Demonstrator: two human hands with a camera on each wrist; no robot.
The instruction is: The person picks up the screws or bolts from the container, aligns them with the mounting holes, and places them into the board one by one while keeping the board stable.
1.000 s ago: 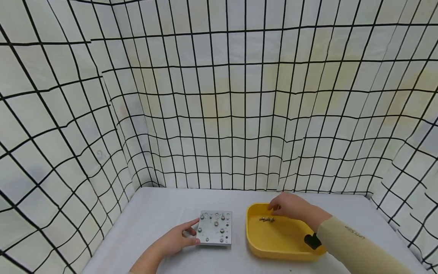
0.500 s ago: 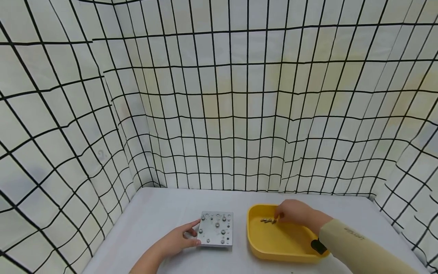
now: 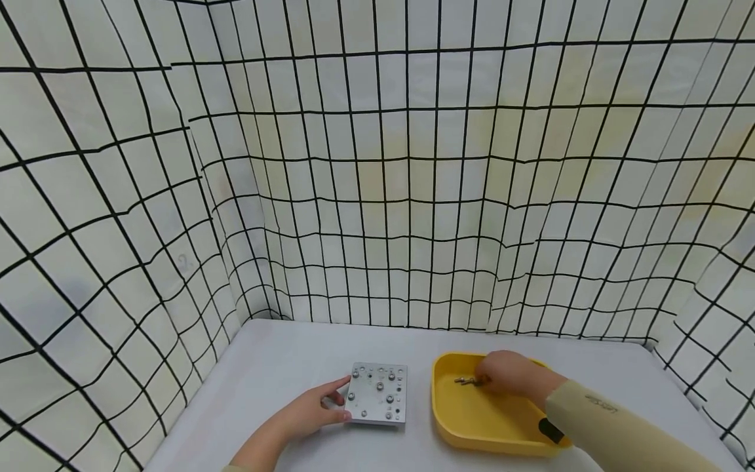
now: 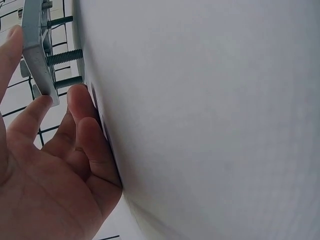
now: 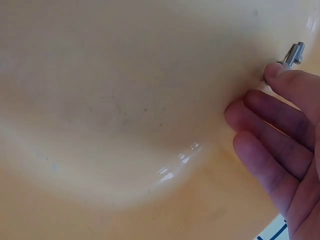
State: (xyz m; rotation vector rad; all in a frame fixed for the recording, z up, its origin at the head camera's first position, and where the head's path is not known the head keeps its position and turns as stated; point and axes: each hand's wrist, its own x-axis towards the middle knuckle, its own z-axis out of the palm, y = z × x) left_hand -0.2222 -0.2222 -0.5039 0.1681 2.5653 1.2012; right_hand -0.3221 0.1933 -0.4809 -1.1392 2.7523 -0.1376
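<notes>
Three grid-lined walls (image 3: 426, 180): they stand behind the work and to both sides, well apart from your hands.
White table (image 3: 295, 351): you have room beyond the plate and to its left, but only a narrow strip between plate and tray.
Yellow tray (image 3: 478, 416): its raised rim surrounds your right-hand work, so a lift out has to clear that edge; the floor nearer you offers space.
Right hand (image 3: 510, 375): it has sunk deeper over the past second, from above the screws to down among them. Your thumb looks clamped on a screw (image 5: 292, 55), the forefinger hidden, so the picking-up seems at the grasp, not the reach.
Left hand (image 3: 309, 410): your thumb and forefinger grip the plate's left edge, just as they did a second ago.
Metal plate (image 3: 373, 401): it sits just left of the tray, bolts (image 3: 380, 386) in its top, threaded shanks below.
Loose screws (image 3: 463, 381): they lie toward the tray's far left, partly covered by your fingers.
</notes>
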